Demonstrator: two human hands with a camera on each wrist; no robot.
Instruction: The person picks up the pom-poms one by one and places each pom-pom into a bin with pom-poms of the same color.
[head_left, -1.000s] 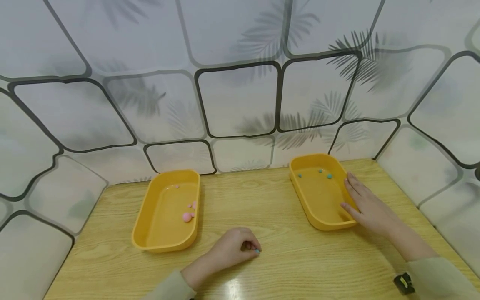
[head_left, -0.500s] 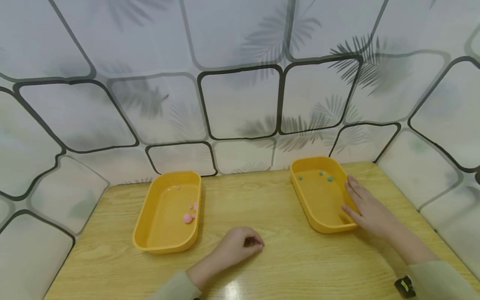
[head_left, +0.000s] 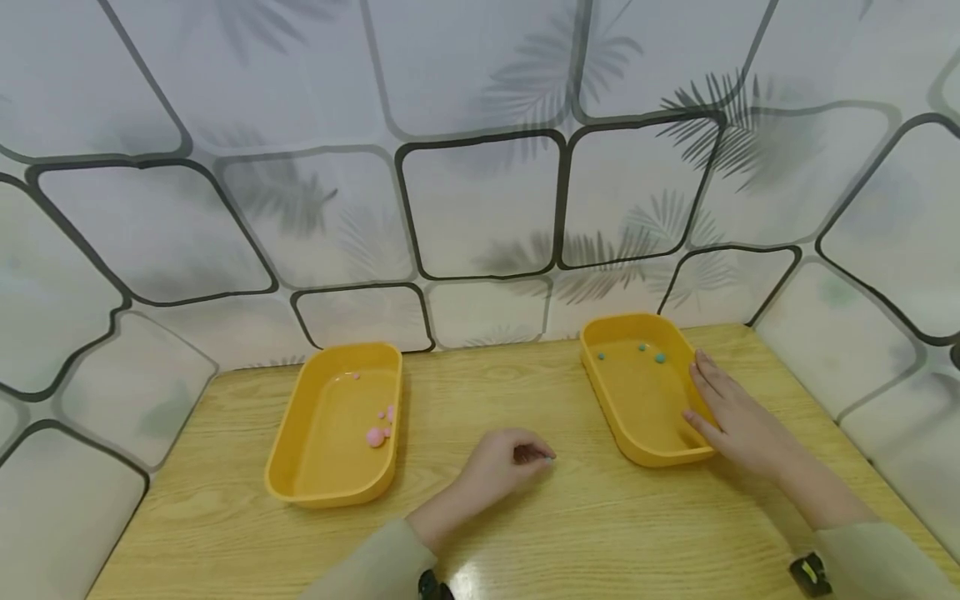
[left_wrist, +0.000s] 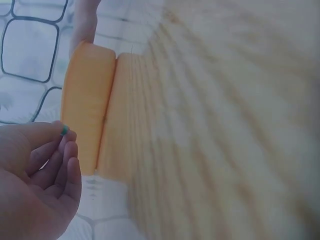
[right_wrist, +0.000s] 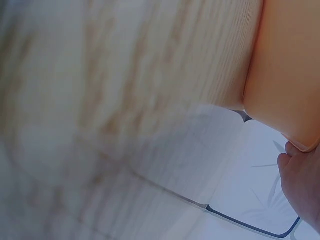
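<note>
My left hand [head_left: 497, 468] pinches a tiny teal ball [left_wrist: 65, 130] between thumb and fingertips, over the wooden table between two yellow trays. In the left wrist view the ball shows at the fingertips, with the right tray's wall behind. My right hand [head_left: 750, 429] rests on the right rim of the right tray [head_left: 654, 458], its fingers straight and the thumb reaching over the inside. Several teal balls [head_left: 660, 358] lie at this tray's far end. The left tray [head_left: 330, 502] holds several pink balls [head_left: 375, 437] of different sizes, mostly by its right wall.
The wooden table [head_left: 495, 383] meets a pale patterned wall covering [head_left: 480, 208] at the back and sides. A dark wrist device [head_left: 810, 575] sits by the right sleeve, and another [head_left: 433, 585] by the left sleeve.
My left hand, with the teal ball pinched in it, has moved right and away from me toward the right tray. My right hand stays at that tray's rim.
</note>
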